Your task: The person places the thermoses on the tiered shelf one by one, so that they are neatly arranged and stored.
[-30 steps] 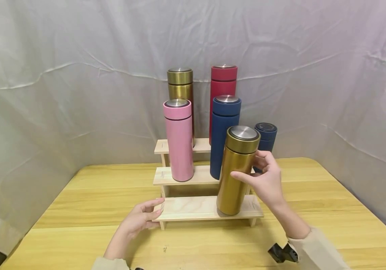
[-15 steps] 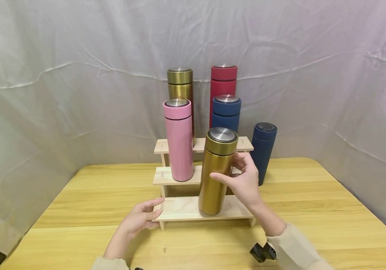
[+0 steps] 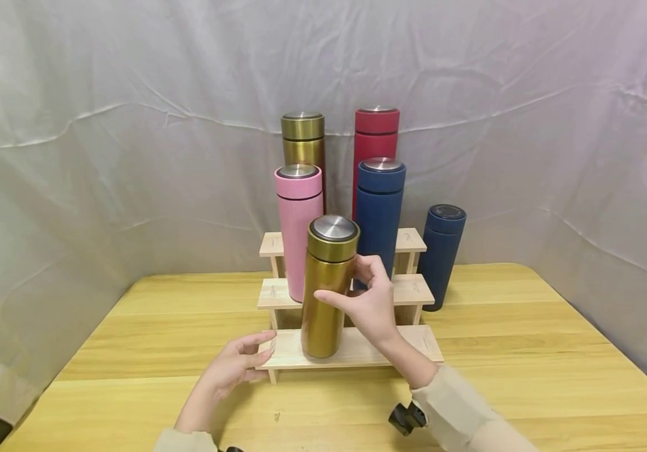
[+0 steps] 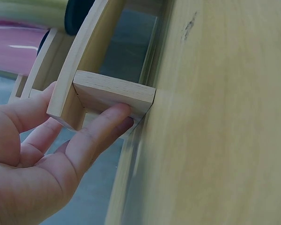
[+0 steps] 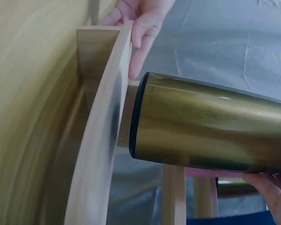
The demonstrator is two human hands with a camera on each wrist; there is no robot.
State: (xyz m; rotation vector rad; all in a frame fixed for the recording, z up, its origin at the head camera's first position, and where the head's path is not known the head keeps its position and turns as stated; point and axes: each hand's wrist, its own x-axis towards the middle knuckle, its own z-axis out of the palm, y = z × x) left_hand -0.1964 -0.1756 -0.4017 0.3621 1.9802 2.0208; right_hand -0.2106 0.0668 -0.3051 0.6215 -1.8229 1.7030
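My right hand [image 3: 365, 301] grips a gold thermos bottle [image 3: 323, 314] from its right side, thumb across the front. The bottle stands nearly upright at the left part of the lowest shelf of a three-tier wooden stand [image 3: 380, 348]. In the right wrist view its dark base [image 5: 139, 117] is close over that shelf. My left hand [image 3: 239, 361] holds the left end of the lowest shelf. The left wrist view shows its fingers [image 4: 89, 145] against the leg panel [image 4: 114, 91] and the board's end. Behind the held bottle, a pink bottle [image 3: 295, 238] is partly hidden.
A blue bottle [image 3: 381, 220] shares the middle shelf with the pink one. On the top shelf are another gold bottle [image 3: 303, 135] and a red bottle [image 3: 376, 132]. A dark blue bottle [image 3: 442, 263] stands on the wooden table [image 3: 527, 351] right of the stand. Grey cloth [image 3: 188, 188] hangs behind.
My right hand has moved left along the lowest shelf with the gold thermos bottle, from its right part to its left. The left hand has stayed at the shelf's end.
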